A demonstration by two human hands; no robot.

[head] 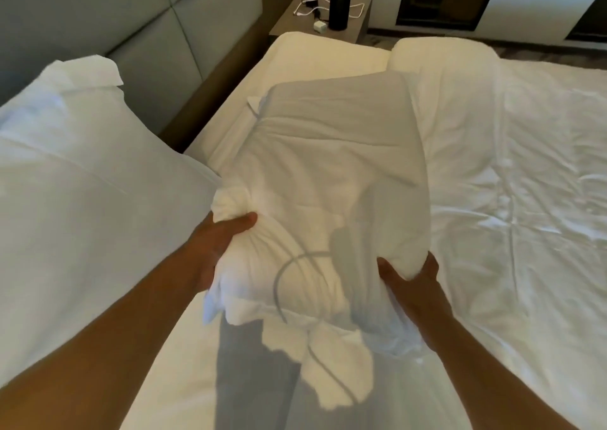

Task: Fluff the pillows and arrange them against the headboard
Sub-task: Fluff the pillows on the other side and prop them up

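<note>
A white pillow [328, 180] is held above the bed, its far end pointing away from me. My left hand [216, 249] grips its near left corner, thumb on top and the cloth bunched under it. My right hand [410, 282] grips the near right corner, fingers curled under the edge. A second white pillow [72, 167] lies at the left against the grey padded headboard [138, 25]. The pillowcase's loose end hangs down between my arms.
The bed [509, 199] has a rumpled white sheet, with a folded duvet edge [443, 55] at the far side. A wooden nightstand [354, 29] beyond the bed carries a black cylinder [338, 7], a charger and cables.
</note>
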